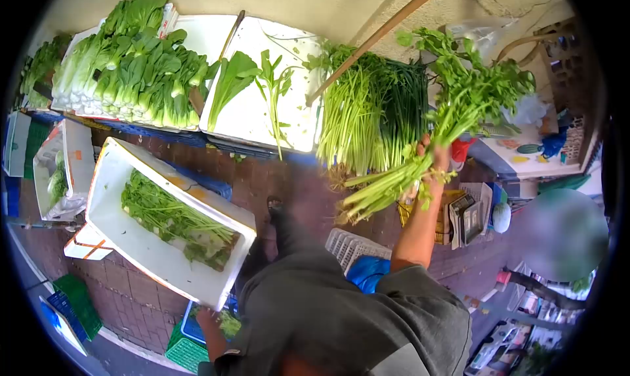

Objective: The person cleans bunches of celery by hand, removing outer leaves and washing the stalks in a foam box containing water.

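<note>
My right hand is closed around the stalks of a leafy bunch of celery, raised at the right. Its leaves point up and away, and the pale stalk ends hang down to the left. At the lower left, my left hand is at the near rim of a white foam box, its fingers partly hidden by the rim. The box tilts toward me, with more loose green stalks lying inside. Just beyond the celery bunch, long-stemmed greens lie beside darker thin-leaved greens.
Stacked leafy greens fill the back left, beside a white foam board with a few loose leaves. A wooden pole slants over the display. Nearby are a white plastic basket, a scale and a green crate.
</note>
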A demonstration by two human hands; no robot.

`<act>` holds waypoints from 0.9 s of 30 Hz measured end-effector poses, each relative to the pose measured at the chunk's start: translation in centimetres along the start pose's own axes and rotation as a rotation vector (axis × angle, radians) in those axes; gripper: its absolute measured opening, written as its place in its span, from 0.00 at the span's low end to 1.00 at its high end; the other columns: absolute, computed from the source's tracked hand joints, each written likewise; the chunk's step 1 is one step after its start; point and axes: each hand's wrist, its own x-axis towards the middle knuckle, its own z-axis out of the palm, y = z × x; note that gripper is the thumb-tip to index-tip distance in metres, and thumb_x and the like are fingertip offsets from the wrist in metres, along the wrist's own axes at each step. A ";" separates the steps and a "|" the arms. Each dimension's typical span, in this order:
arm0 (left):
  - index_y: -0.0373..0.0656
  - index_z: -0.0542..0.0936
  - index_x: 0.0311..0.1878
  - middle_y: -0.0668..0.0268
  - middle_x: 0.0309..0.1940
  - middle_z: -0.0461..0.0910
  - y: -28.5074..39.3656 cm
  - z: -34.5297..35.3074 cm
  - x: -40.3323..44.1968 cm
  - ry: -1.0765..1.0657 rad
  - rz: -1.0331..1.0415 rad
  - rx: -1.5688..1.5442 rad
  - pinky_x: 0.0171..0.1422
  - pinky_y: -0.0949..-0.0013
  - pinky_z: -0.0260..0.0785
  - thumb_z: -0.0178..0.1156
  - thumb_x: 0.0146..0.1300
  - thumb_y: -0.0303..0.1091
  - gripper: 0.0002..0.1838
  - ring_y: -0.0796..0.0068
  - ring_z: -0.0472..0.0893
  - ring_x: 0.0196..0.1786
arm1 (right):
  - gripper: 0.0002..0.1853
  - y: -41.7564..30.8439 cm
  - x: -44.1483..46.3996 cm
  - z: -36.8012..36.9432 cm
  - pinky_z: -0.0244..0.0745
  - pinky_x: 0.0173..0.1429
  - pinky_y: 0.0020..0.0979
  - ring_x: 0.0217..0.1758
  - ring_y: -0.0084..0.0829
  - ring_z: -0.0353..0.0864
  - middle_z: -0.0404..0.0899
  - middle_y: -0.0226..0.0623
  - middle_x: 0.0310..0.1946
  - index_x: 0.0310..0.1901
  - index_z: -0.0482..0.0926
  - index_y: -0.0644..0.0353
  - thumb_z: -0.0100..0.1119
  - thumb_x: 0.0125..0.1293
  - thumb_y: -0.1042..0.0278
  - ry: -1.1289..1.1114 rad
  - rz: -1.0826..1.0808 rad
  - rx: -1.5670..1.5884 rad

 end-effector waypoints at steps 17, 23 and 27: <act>0.43 0.83 0.42 0.54 0.37 0.81 -5.9 6.5 -10.9 0.141 0.125 -0.019 0.38 0.51 0.74 0.73 0.54 0.45 0.19 0.48 0.81 0.37 | 0.44 27.8 22.9 -10.1 0.79 0.53 0.52 0.51 0.56 0.84 0.78 0.66 0.58 0.75 0.57 0.76 0.66 0.67 0.56 0.282 0.504 -1.579; 0.42 0.85 0.38 0.52 0.40 0.80 -4.2 8.3 -11.9 0.116 0.208 -0.016 0.40 0.50 0.74 0.71 0.56 0.45 0.16 0.47 0.81 0.39 | 0.43 28.4 22.2 -12.2 0.77 0.57 0.50 0.58 0.54 0.81 0.76 0.64 0.60 0.75 0.57 0.76 0.62 0.71 0.52 0.220 0.451 -1.577; 0.44 0.86 0.38 0.53 0.44 0.80 -3.1 9.3 -11.8 0.086 0.235 0.013 0.40 0.50 0.74 0.71 0.56 0.46 0.15 0.48 0.81 0.40 | 0.45 23.9 19.5 -10.4 0.75 0.64 0.47 0.64 0.54 0.78 0.70 0.66 0.67 0.76 0.57 0.74 0.61 0.72 0.46 0.234 0.293 -1.427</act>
